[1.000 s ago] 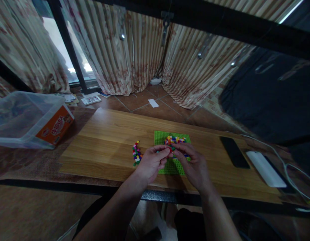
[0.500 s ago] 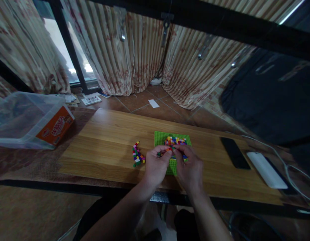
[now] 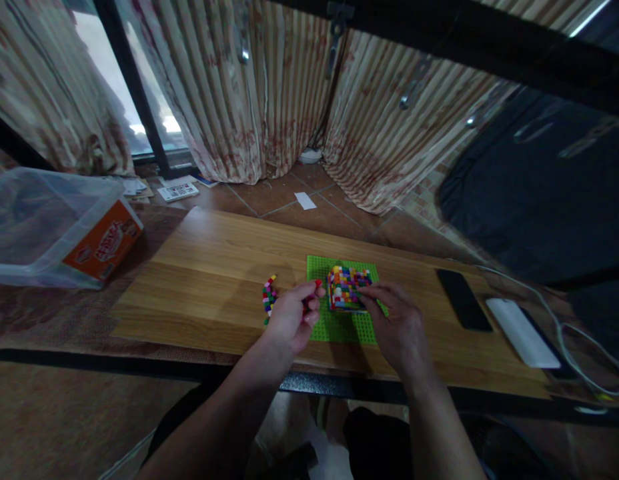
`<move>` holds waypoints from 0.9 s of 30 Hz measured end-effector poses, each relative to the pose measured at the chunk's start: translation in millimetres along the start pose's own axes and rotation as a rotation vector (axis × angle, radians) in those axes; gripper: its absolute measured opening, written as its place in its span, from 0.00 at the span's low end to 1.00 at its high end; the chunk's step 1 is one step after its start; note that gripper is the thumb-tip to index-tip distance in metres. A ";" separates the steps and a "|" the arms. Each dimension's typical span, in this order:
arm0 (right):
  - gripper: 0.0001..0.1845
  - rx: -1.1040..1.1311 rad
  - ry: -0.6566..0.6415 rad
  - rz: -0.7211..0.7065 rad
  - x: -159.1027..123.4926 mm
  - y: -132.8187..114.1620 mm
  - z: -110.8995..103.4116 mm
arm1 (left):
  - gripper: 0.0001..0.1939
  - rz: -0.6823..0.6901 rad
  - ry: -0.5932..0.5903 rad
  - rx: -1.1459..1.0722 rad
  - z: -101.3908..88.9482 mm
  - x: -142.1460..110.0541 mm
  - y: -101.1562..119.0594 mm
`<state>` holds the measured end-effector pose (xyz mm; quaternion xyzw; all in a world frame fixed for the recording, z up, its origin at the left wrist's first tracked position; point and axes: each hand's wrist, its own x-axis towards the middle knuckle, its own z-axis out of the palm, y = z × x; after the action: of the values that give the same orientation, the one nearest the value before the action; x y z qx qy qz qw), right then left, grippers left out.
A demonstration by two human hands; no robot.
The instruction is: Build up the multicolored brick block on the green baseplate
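Observation:
A block built of many-coloured building bricks (image 3: 345,283) stands on a green baseplate (image 3: 317,267). My left hand (image 3: 292,317) is closed around several small bricks; a red brick (image 3: 318,283) shows between thumb and forefinger, left of the block. Thumb and fingers of my right hand (image 3: 397,323) are pinched at the block's right front, seemingly on a small dark brick at its surface; the fingers partly cover it. To the left of my left hand lies a curved chain of joined coloured bricks (image 3: 268,298), its right part hidden behind that hand.
The wooden board (image 3: 209,267) carries a black phone (image 3: 463,300) at right, beside a white flat object (image 3: 522,333) and a white cable (image 3: 554,300). At far left stands a clear plastic bin (image 3: 49,233) with an orange label. Striped curtains (image 3: 279,100) hang behind.
My hands were together over the baseplate and have parted. The left moved left with its bricks; the right now touches the block, which shows more fully. The view has shifted slightly.

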<state>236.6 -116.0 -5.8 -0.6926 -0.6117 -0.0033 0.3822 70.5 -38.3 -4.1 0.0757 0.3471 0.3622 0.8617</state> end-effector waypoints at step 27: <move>0.12 0.015 0.024 0.212 1.4 -2.2 9.9 | 0.05 -0.027 -0.036 0.079 -1.1 -0.4 -4.1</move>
<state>230.5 -109.6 -11.0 -0.7506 -0.5303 0.0335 0.3927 72.0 -41.7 -6.3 0.1114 0.3466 0.3350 0.8691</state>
